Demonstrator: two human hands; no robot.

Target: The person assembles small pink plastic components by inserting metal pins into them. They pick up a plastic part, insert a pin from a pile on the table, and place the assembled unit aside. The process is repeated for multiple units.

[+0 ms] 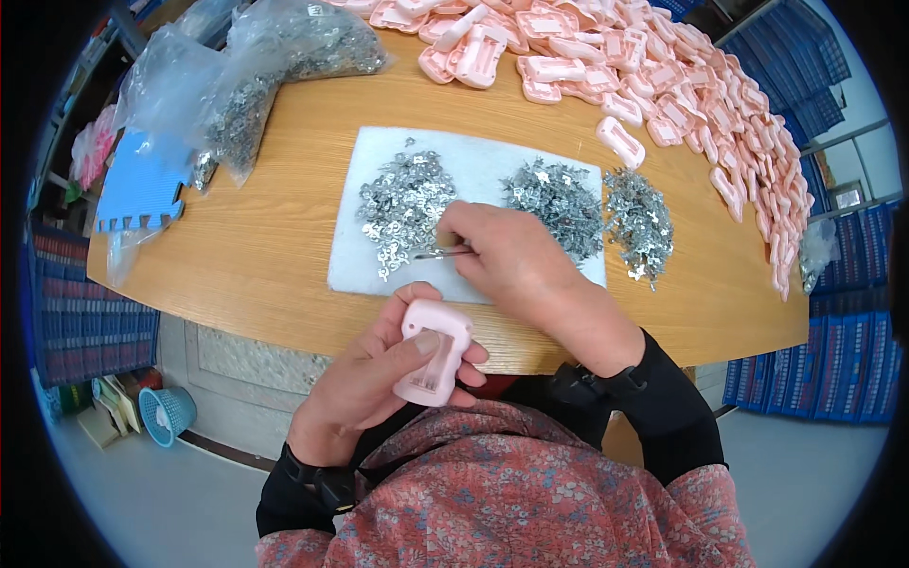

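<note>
The left hand (pixel 365 377) grips a pink shell (pixel 443 362) at the bench's (pixel 284 237) near edge; apart from it, the right hand (pixel 516 254) pinches tweezers (pixel 443 254) beside the mat's (pixel 481 166) clips (pixel 407 201). Any fitted inside are too small to tell; plenty remain, with loose shells (pixel 653 80) heaped along the far-right corner.

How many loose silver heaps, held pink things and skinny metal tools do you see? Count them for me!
Loose silver heaps: 3
Pink shell in the left hand: 1
Thin metal tool in the right hand: 1
Total: 5
</note>
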